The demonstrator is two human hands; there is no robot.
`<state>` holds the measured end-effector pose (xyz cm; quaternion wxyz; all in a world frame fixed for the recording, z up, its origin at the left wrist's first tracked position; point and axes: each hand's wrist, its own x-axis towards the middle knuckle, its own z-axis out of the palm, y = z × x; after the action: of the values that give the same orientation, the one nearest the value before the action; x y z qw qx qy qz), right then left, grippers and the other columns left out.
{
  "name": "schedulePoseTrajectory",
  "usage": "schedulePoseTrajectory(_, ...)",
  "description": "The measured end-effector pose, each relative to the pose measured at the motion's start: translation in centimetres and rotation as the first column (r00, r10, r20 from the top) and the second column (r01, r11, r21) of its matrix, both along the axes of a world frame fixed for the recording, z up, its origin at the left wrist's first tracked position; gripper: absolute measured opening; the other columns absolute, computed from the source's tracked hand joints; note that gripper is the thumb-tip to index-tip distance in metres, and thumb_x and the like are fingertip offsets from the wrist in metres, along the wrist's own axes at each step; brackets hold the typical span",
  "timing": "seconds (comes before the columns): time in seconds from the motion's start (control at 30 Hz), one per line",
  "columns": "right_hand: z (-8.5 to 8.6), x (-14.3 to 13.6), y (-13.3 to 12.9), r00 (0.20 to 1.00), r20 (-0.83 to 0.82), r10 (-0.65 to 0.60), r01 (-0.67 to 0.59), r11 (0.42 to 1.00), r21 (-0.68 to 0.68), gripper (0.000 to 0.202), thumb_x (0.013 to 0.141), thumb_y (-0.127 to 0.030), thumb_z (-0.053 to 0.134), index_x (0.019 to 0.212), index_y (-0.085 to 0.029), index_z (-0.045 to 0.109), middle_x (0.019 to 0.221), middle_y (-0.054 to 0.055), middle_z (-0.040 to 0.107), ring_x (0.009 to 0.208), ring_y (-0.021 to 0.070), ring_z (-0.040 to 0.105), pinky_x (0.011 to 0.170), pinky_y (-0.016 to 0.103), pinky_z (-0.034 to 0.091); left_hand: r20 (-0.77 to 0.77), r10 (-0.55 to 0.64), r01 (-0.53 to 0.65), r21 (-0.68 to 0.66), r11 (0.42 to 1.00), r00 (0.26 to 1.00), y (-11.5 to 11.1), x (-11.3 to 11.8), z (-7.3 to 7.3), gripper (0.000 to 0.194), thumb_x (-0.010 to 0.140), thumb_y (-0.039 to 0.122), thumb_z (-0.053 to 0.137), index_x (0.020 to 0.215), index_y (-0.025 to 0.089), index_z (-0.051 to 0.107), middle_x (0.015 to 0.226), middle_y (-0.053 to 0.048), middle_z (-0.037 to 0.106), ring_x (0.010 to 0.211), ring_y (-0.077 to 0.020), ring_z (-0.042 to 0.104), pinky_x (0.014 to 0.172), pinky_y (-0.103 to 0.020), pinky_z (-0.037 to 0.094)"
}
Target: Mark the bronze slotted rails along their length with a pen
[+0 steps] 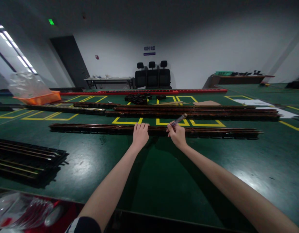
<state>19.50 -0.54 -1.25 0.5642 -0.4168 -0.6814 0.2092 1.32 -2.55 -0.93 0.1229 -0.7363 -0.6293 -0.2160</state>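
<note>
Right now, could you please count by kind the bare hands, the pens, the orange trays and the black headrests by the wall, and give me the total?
Hands: 2 (left hand, right hand)
Pen: 1
Orange tray: 1
Black headrests: 3
Total: 7

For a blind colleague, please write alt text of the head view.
A person's right hand holds a pen-like tool at a long dark rail, which the left hand touches. The rail lies on a green table; more rails lie behind it.
</note>
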Motion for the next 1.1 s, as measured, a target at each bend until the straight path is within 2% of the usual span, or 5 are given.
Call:
schedulePoseTrajectory(0.3, -0.03, -0.03, 0.13, 0.999, -0.029, 0.021, -0.022, 0.999, -0.023, 0.045, 0.085, -0.060, 0.045, 0.073, -0.018, 0.054, 0.058, 0.004, 0.062, 0.039, 0.0138, 0.055, 0.040, 0.026, 0.044, -0.019, 0.000, 0.000, 0.006, 1.000, 1.000, 0.06, -0.13, -0.01, 0.040, 0.084, 0.005, 0.034, 0.115, 0.013, 0.058, 0.117, -0.011, 0.064, 0.118, -0.0239, 0.054, 0.112, -0.044, 0.030)
schedulePoseTrajectory(0.43, -0.16, -0.05, 0.17, 0.999, -0.016, 0.030, -0.030, 0.999, -0.017, 0.045, 0.085, -0.060, 0.045, 0.073, -0.018, 0.053, 0.058, 0.004, 0.062, 0.040, 0.0139, 0.055, 0.041, 0.026, 0.045, 0.005, -0.021, 0.021, -0.021, 1.000, 1.000, 0.29, -0.26, -0.15, 0.041, 0.082, 0.003, 0.035, 0.115, 0.013, 0.057, 0.117, -0.012, 0.064, 0.118, -0.0236, 0.054, 0.109, -0.044, 0.034)
schedulePoseTrajectory(0.87, 0.25, -0.29, -0.19, 0.995, -0.012, 0.100, -0.100, 0.995, -0.025, 0.046, 0.083, -0.063, 0.047, 0.074, -0.018, 0.055, 0.062, 0.005, 0.065, 0.041, 0.0145, 0.056, 0.040, 0.028, 0.047, 0.036, -0.010, 0.011, -0.029, 1.000, 0.999, 0.34, -0.48, -0.12, 0.046, 0.077, -0.001, 0.035, 0.115, 0.014, 0.057, 0.118, -0.013, 0.063, 0.120, -0.0236, 0.053, 0.111, -0.047, 0.031)
schedulePoseTrajectory(0.97, 0.20, -0.27, -0.13, 0.994, -0.016, 0.111, -0.111, 0.993, -0.033, 0.048, 0.083, -0.064, 0.046, 0.074, -0.018, 0.055, 0.062, 0.006, 0.065, 0.041, 0.0143, 0.056, 0.040, 0.028, 0.047, 0.060, -0.029, 0.032, -0.048, 0.998, 0.998, 0.33, -0.69, -0.03, 0.044, 0.080, 0.001, 0.035, 0.116, 0.014, 0.057, 0.119, -0.012, 0.063, 0.120, -0.0225, 0.053, 0.110, -0.045, 0.033)
schedulePoseTrajectory(1.1, 0.11, -0.20, -0.03, 0.993, -0.011, 0.118, -0.118, 0.992, -0.036, 0.048, 0.082, -0.064, 0.046, 0.075, -0.018, 0.056, 0.063, 0.006, 0.065, 0.041, 0.0145, 0.056, 0.040, 0.028, 0.047, 0.090, -0.018, 0.024, -0.075, 0.997, 0.996, 0.35, -0.68, 0.06, 0.037, 0.087, 0.014, 0.035, 0.116, 0.012, 0.057, 0.119, -0.012, 0.063, 0.118, -0.0224, 0.053, 0.111, -0.042, 0.032)
